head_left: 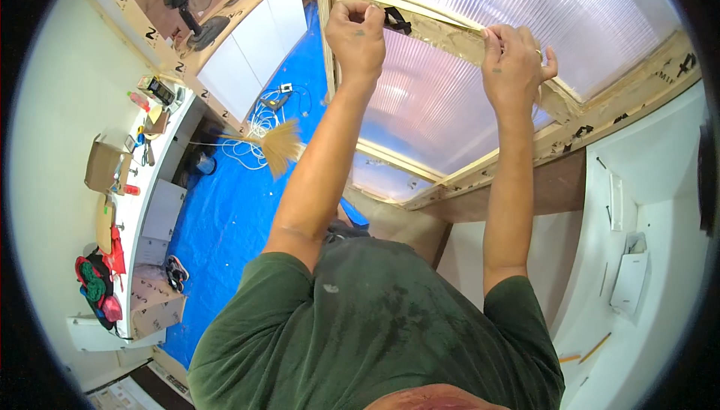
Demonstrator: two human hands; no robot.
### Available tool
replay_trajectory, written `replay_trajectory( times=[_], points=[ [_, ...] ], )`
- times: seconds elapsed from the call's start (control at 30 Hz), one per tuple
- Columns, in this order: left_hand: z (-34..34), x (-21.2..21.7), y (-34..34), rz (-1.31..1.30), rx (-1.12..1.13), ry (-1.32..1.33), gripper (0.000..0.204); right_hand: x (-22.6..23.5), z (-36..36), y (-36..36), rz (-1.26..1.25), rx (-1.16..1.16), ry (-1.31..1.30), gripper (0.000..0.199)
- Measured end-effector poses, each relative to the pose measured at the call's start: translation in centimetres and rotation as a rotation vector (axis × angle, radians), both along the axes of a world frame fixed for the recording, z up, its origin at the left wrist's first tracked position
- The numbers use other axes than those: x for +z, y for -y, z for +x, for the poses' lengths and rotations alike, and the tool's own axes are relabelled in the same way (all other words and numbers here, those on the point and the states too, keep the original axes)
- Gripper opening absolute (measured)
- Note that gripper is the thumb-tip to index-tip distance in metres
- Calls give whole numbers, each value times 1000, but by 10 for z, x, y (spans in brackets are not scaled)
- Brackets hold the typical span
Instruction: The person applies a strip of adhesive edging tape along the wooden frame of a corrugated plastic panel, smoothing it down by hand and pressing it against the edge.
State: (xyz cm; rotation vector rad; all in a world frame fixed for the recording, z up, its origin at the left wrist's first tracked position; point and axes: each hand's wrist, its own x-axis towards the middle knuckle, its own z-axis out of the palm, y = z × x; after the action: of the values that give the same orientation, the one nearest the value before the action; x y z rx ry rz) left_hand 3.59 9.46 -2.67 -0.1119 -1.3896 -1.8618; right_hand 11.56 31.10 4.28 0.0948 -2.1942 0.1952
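Observation:
Both my arms reach up to a wooden frame (450, 41) fitted with ribbed translucent panels (431, 91). My left hand (357, 44) is closed at the upright beside the crossbar, its fingertips curled together. Anything small between them is hidden. Farther right, my right hand (517, 69) pinches the end of a thin pale strip (450, 17) between thumb and forefinger, its little finger standing away. The strip runs along the lower edge of the upper panel toward my left hand. A black mark or piece of tape (397, 20) shows on the crossbar just beside my left hand.
A blue sheet (217, 237) covers the floor, with a straw broom (276, 148) and tangled white cable (259, 129) on it. Left stands a white counter (156, 159) crowded with tools and boxes. A fan (191, 5) sits behind white panels (259, 39). White shelving (637, 222) stands right.

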Motion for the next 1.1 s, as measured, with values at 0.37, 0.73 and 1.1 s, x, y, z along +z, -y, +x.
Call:
replay_trajectory(
  times=[0.37,0.73,1.1],
  points=[
    [8,3,5,-668,603,-352,11,1,1,1,-5,26,-11,19],
    [-4,10,14,-792,621,-366,19,0,-1,0,2,5,6,20],
    [5,-10,29,-755,329,-377,15,2,2,1,5,-3,8,22]
  ],
)
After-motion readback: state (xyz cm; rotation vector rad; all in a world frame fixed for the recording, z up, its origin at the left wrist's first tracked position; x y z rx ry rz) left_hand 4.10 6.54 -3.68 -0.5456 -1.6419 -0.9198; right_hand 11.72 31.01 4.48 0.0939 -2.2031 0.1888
